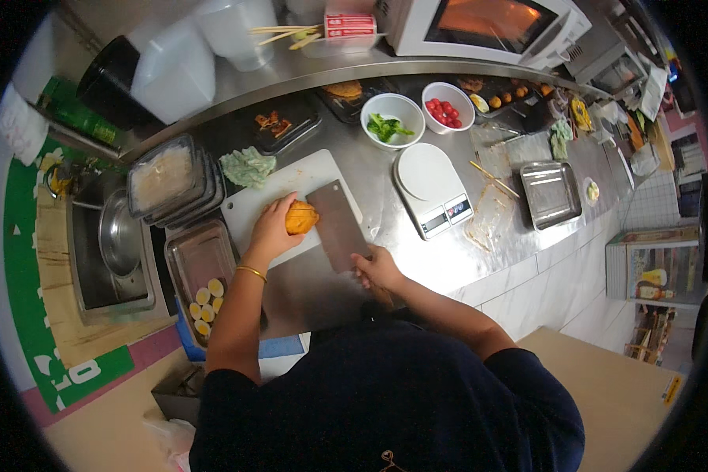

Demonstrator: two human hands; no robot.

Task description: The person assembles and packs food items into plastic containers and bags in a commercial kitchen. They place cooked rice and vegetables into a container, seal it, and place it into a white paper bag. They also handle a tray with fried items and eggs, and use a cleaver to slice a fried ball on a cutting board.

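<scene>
My left hand [276, 229] is closed around an orange-brown piece of food [301, 217] with cut lines across it, on a white cutting board [318, 167]. In my right hand [377, 270] is the handle of a wide-bladed cleaver [337, 224]. The blade lies over the board's right side, its edge close beside the food. A crumpled green-white cloth [248, 167] touches the board's upper left part. Right of the board stands a white kitchen scale [428, 180]. Beyond it are a white bowl with green leaves [392, 123] and another with cherry tomatoes [446, 112].
Left of the board are stacked lidded plastic containers [164, 177], a metal tray [196, 248] with halved boiled eggs [206, 304], and a sink [118, 289]. An empty steel tray [551, 194] lies to the right. A shelf edge [307, 71] with a microwave [484, 26] runs above the counter.
</scene>
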